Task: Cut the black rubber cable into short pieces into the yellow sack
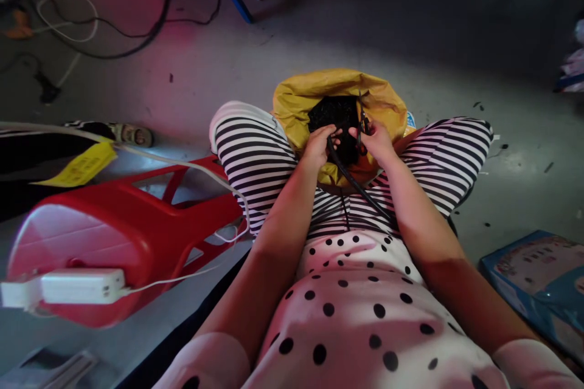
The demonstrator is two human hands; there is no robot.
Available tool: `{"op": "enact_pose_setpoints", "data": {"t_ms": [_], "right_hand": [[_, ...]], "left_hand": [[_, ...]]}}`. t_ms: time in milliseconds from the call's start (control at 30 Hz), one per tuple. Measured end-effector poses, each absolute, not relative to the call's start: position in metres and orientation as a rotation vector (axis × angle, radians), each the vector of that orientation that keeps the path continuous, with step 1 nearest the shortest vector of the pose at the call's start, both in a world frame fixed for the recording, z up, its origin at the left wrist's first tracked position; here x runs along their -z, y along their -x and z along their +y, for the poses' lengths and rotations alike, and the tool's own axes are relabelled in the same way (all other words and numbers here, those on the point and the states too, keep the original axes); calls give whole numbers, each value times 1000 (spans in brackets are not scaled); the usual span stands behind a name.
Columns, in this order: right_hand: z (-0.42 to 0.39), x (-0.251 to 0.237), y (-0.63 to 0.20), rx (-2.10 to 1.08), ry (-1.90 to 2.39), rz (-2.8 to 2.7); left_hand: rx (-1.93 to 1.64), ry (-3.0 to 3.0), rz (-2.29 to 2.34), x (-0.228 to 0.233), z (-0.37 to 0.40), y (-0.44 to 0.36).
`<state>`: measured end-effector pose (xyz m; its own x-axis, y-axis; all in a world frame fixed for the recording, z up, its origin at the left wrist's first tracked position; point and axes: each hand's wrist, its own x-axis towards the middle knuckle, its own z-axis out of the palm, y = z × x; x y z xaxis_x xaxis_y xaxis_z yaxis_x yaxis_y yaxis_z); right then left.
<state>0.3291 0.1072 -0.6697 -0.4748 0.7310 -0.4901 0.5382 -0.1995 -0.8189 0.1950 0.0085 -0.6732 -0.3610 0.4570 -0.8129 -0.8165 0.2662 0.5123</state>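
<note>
Between my knees stands a yellow sack [295, 102] with its top rolled open. Dark black material [332, 110] fills its mouth; single pieces are hard to make out. My left hand [321, 144] is closed round a black cable [345, 175], which runs down over my lap toward my right forearm. Close beside it, over the sack's mouth, my right hand [376, 141] is closed on a pair of scissors [364, 124] with dark and orange handles. Their narrow blades point away from me, and I cannot tell whether they are spread.
To my left is a red plastic stool [150, 219], with a white power adapter [82, 286] on it. A white cord with a yellow tag [79, 165] crosses above. Another person's foot [132, 134] is nearby. Cables lie far left; a blue box [538, 273] is at right.
</note>
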Motion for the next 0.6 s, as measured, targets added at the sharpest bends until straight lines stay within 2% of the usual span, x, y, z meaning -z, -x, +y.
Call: {"op": "enact_pose_setpoints", "data": {"t_ms": [167,600], "right_hand": [[92,662,-331,-2045,1804,-1803],[85,659,-338,-2307,1722,-1736]], "left_hand": [[-1465,267,1525,671,11,-197],[-1431,-1,1820,676,16,-205]]}}
